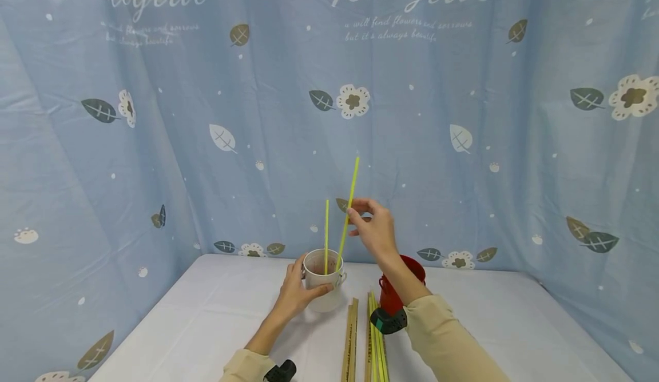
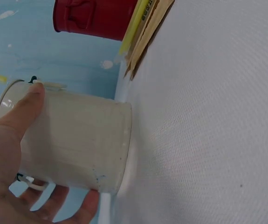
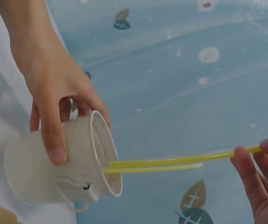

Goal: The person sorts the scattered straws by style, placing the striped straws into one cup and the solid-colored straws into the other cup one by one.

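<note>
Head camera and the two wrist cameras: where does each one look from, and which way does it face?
Head: worn on the head, facing forward and down over the table toward the curtain; the left hand, right hand and sleeves show.
Left wrist: worn on that wrist, looking at the white bucket, with the scene turned sideways; the left hand shows, gripping it.
Right wrist: worn on that wrist, looking toward the yellow stick and bucket, also sideways; both hands show.
Shared: both wrist views show the white bucket and left hand.

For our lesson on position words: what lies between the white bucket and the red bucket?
In the head view, brown printed strips and yellow straws lie between the white bucket and the red bucket.
</note>
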Demonstrator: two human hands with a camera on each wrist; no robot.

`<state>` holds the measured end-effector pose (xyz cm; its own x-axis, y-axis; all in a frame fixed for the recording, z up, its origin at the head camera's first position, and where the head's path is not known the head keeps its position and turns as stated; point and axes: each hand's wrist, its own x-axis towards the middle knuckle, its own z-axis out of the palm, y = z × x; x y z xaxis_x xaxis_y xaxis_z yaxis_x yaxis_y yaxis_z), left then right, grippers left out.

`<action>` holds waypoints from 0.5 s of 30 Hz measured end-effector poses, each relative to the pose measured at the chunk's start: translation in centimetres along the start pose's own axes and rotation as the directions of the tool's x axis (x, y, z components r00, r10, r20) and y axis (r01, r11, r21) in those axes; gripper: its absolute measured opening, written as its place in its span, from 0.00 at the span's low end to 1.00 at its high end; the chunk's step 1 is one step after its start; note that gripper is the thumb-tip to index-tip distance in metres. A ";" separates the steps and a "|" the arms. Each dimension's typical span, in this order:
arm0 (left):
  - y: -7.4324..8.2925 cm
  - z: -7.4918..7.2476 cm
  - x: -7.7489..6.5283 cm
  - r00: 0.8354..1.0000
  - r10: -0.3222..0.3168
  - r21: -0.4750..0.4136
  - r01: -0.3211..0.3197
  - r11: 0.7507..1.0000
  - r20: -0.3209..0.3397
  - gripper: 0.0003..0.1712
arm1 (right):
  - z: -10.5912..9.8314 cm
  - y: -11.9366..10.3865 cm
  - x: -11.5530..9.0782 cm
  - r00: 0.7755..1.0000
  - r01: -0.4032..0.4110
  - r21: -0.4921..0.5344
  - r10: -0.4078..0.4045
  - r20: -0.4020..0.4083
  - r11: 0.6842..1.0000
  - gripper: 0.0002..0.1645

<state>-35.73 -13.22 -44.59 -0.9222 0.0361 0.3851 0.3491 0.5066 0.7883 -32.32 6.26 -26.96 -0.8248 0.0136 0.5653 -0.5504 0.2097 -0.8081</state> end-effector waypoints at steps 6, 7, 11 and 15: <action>0.0 0.1 -0.1 1.000 -0.004 -0.004 0.004 1.000 0.005 0.59 | 0.3 0.1 0.0 1.000 0.012 0.014 -0.012 -0.004 1.000 0.17; 0.0 0.1 -0.1 1.000 -0.004 -0.005 0.004 1.000 0.006 0.59 | 0.3 0.1 0.0 1.000 0.014 0.016 -0.014 -0.002 1.000 0.17; 0.1 0.0 0.0 1.000 0.001 -0.007 -0.001 1.000 0.004 0.60 | 0.4 0.1 -0.1 1.000 0.018 0.023 -0.018 0.006 1.000 0.16; 0.1 0.0 0.0 1.000 0.004 -0.009 -0.004 1.000 0.002 0.59 | 0.8 1.0 0.0 1.000 0.013 0.022 -0.013 0.021 1.000 0.15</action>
<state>-35.69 -13.22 -44.50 -0.9212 0.0403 0.3871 0.3543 0.4986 0.7911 -32.92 5.71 -27.90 -0.8199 -0.0098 0.5724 -0.5637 0.1880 -0.8043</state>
